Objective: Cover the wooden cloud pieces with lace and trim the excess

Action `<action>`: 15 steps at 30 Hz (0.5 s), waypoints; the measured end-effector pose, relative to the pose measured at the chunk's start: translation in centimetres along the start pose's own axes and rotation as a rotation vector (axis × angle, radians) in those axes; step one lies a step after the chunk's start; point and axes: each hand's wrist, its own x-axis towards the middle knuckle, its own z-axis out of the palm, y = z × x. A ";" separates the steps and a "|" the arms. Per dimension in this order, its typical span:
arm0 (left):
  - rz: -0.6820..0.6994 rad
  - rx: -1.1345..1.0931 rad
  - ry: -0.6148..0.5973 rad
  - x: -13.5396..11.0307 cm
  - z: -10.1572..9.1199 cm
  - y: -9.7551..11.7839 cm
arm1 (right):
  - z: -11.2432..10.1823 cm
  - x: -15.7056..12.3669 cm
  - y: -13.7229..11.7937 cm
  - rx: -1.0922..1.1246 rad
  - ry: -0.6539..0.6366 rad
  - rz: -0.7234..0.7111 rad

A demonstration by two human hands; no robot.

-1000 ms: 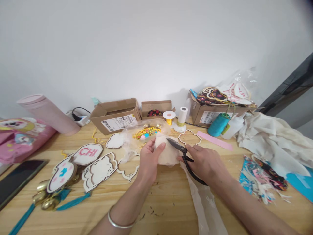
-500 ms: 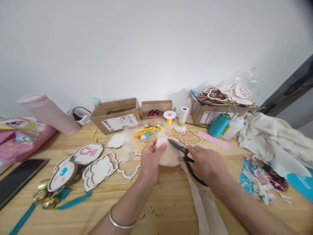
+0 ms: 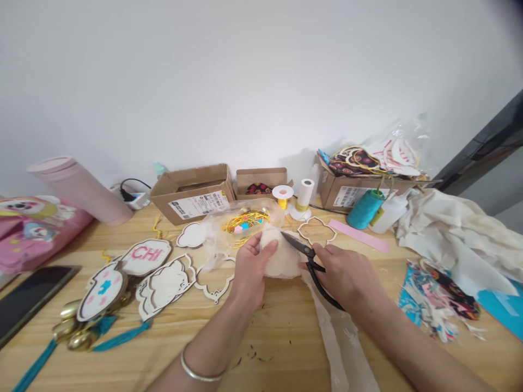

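Still little change: right hand (image 3: 347,275) fingers wrapped round black scissors (image 3: 312,265), tips at cream fabric (image 3: 284,260), left hand (image 3: 250,269) fingers pinching it.

the right hand (image 3: 347,275) hides the scissors' (image 3: 300,246) grip, and the left edge cuts the phone (image 3: 32,302)

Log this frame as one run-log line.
left hand: holds cream fabric | right hand: holds black scissors at fabric edge

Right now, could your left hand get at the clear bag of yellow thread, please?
Probably yes: the left hand is right beside the clear bag, nothing between them, though it would likely release the cream fabric first.
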 end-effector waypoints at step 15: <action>0.134 0.112 -0.095 0.3 -0.5 0.0 | -0.5 0.5 1.7 0.225 -0.030 -0.053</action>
